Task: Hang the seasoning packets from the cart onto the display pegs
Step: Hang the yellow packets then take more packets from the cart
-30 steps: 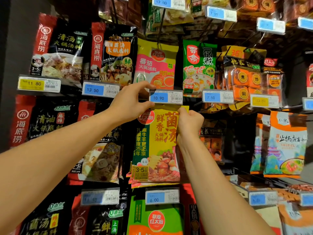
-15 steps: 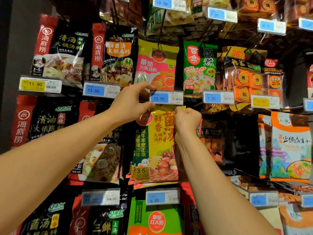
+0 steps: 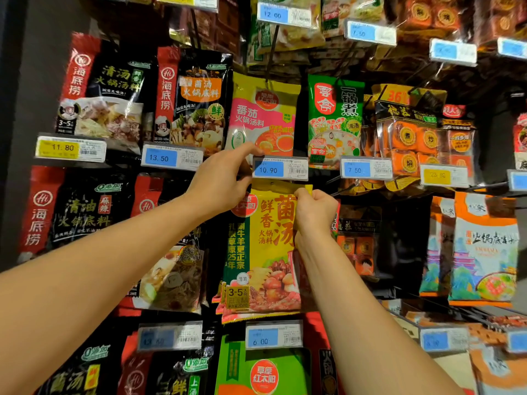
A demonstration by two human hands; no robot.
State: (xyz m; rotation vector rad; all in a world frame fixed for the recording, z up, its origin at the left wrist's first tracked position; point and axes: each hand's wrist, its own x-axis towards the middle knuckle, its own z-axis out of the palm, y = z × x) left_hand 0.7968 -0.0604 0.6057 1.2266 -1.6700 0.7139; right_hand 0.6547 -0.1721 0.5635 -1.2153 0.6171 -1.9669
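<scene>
Our right hand (image 3: 315,212) pinches the yellow packet (image 3: 265,252) by its top corner, just below our left hand (image 3: 225,181), which pinches the price tag (image 3: 281,168), so if we miss the peg hidden behind that tag, the packet could drop.

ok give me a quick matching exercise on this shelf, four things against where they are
Things:
1. yellow-and-green plastic mushroom soup packet
2. pink-and-yellow plastic tomato soup packet
3. yellow 11.80 price tag
4. blue 6.00 price tag

Places:
a. leftmost tag in view
b. top edge pinched by the right hand
c. just below the mushroom packet
d. directly above the blue 10.90 price tag

Pairs: 1-b, 2-d, 3-a, 4-c
</scene>
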